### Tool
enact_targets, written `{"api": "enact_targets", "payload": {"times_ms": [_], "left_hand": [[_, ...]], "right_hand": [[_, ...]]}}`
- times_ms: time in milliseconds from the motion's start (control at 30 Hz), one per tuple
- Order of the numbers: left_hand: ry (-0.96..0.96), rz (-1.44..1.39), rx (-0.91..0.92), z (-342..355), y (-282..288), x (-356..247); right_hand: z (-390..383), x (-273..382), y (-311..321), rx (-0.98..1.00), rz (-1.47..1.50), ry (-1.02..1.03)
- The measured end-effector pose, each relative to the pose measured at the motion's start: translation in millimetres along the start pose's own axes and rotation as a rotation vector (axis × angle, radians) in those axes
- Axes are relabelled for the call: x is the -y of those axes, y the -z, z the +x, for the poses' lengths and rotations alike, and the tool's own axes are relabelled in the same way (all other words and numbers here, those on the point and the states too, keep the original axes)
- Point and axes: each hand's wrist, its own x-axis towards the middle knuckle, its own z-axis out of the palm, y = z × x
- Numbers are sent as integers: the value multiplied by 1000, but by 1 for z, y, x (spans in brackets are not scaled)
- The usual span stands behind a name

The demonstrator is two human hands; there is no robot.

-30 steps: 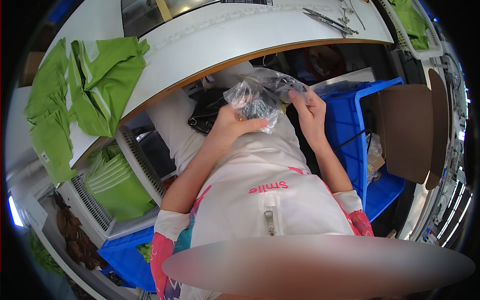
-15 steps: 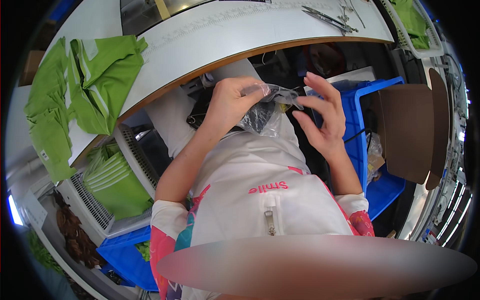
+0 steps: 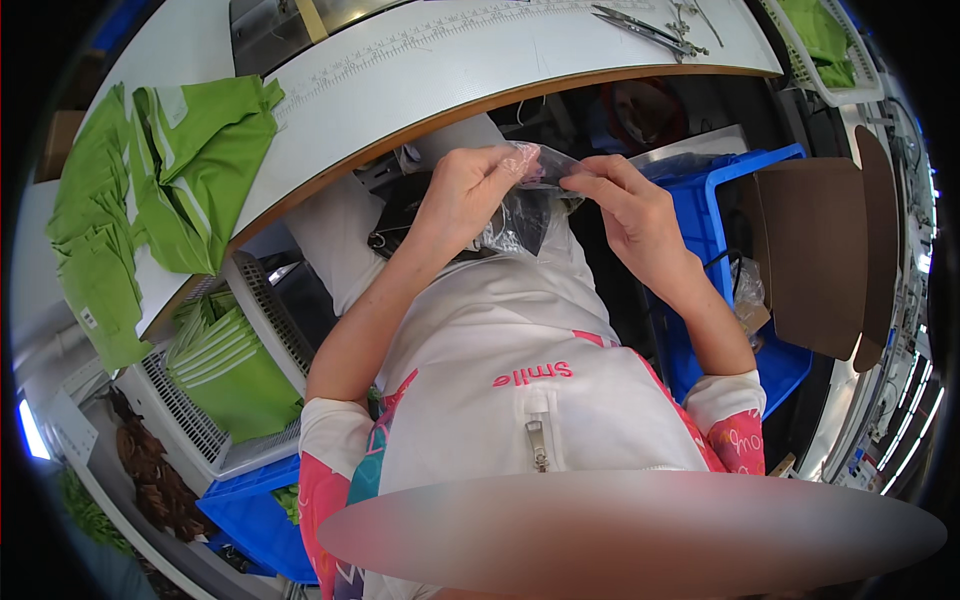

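My left hand [image 3: 468,188] pinches the top of a clear plastic bag [image 3: 510,225] above my lap, its thumb pressed on the crumpled film. The bag hangs down with small dark and silvery contents that I cannot make out. My right hand [image 3: 630,220] is closed at the bag's upper right end, fingertips gripping the film. A black leather-like bag [image 3: 400,215] lies just behind, partly hidden by my left hand and the plastic.
Ahead is a white worktable [image 3: 450,50] with ruler markings, scissors [image 3: 645,30] and green garments [image 3: 190,170]. A white basket of green fabric [image 3: 230,360] stands at left. At right are a blue bin [image 3: 700,210] and an open cardboard box [image 3: 810,260].
My left hand has risen with the bag's top. My right hand let go with fingers spread, then came back in and closed on the film. The bag now hangs below my fingers.
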Motion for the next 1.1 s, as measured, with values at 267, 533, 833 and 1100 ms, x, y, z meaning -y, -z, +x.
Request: {"api": "enact_targets", "payload": {"times_ms": [267,533,833,1100], "left_hand": [[-17,-144,74,4,-2,0],[-34,-160,150,0,1,-3],[-54,-128,183,2,4,0],[-66,-76,162,3,-1,7]], "right_hand": [[9,-4,0,127,-62,8],[16,-3,0,274,-130,28],[15,-4,-8,225,-156,5],[17,-11,-9,242,-257,140]]}}
